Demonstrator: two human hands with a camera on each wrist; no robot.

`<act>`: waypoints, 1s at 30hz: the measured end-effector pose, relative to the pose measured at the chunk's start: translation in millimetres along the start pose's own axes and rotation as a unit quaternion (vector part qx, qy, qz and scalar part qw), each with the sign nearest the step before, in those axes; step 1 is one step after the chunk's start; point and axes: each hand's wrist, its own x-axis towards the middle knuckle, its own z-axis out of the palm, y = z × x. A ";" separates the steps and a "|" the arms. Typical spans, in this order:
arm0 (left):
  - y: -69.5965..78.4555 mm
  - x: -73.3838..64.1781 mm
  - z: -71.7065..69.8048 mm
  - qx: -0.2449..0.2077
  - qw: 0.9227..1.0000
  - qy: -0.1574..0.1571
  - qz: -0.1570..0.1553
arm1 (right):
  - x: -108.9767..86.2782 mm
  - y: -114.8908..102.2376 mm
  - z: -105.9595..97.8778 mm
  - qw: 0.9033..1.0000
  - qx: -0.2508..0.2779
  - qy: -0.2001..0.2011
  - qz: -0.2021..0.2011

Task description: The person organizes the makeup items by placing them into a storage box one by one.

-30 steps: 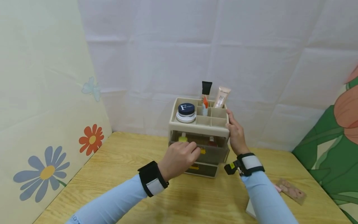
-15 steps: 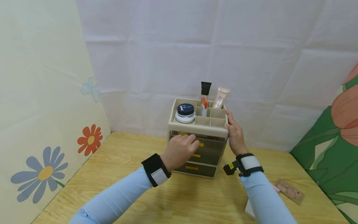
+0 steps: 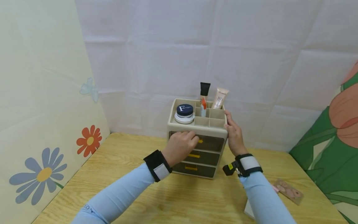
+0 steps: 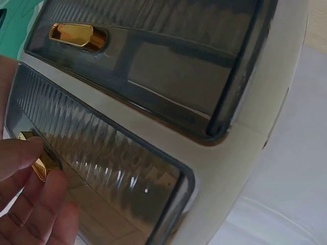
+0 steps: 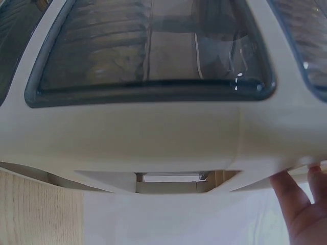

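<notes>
A cream makeup organizer (image 3: pixel 197 129) with dark see-through drawers stands on the table. My left hand (image 3: pixel 181 146) covers part of the top drawer (image 3: pixel 212 143), which sits flush with the front. In the left wrist view, thumb and fingers pinch that drawer's gold handle (image 4: pixel 46 164); the middle drawer's handle (image 4: pixel 76 35) is untouched. My right hand (image 3: pixel 236 137) rests against the organizer's right side near its upper edge. Its fingers (image 5: pixel 292 201) touch the cream side in the right wrist view. Both lower drawers are flush too.
On the organizer's top stand a navy-lidded jar (image 3: pixel 184 109), a black-capped tube (image 3: pixel 204 89), a pink BB cream tube (image 3: pixel 220 98) and an orange-and-pale-blue item (image 3: pixel 203 107). A brown patterned flat item (image 3: pixel 291 191) lies right; a white item (image 3: pixel 248 210) is partly behind the right sleeve.
The top drawer, pulled out with a yellow and a dark red bottle showing, has slid fully in. My left hand moved forward with it; the right hand stayed at the organizer's side.
</notes>
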 end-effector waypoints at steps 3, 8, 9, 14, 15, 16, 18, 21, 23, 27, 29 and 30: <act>-0.8 -0.1 1.9 0.000 1.000 0.000 0.002 | -1.0 0.2 0.3 1.000 -0.002 0.003 0.005; -1.2 0.1 3.0 0.003 1.000 -0.002 0.009 | -1.9 1.1 0.5 1.000 0.000 0.005 0.004; -1.1 0.1 3.0 0.005 1.000 -0.003 0.011 | -2.0 1.2 0.6 1.000 0.002 0.004 0.003; -0.4 -0.4 1.0 0.013 1.000 -0.010 0.016 | -2.7 4.1 1.3 1.000 0.007 0.004 0.006; -0.3 -0.7 0.0 0.013 1.000 -0.010 0.016 | -2.9 4.9 1.4 1.000 0.006 0.004 0.008; -0.4 -1.0 -1.3 0.012 1.000 -0.011 0.016 | -3.3 5.0 1.6 1.000 0.005 0.004 0.010; -1.1 -1.4 -4.8 0.008 1.000 -0.006 0.015 | -3.7 5.4 1.9 1.000 0.005 0.006 0.012; -4.0 -1.0 -12.3 -0.007 1.000 0.004 0.013 | -3.4 4.9 1.9 1.000 0.007 0.005 0.012; -6.7 0.1 -17.6 -0.022 1.000 0.015 0.013 | -2.8 4.3 1.8 1.000 0.007 0.002 0.009; -14.2 3.0 -28.2 -0.060 0.998 0.019 0.008 | -1.6 2.7 1.3 1.000 0.005 0.000 0.004; -20.0 4.1 -33.1 -0.079 0.997 0.016 -0.003 | -1.2 2.2 1.4 1.000 0.007 0.001 0.004; -23.6 4.9 -35.4 -0.090 0.996 0.017 -0.011 | -0.9 2.2 1.4 1.000 0.008 0.002 0.003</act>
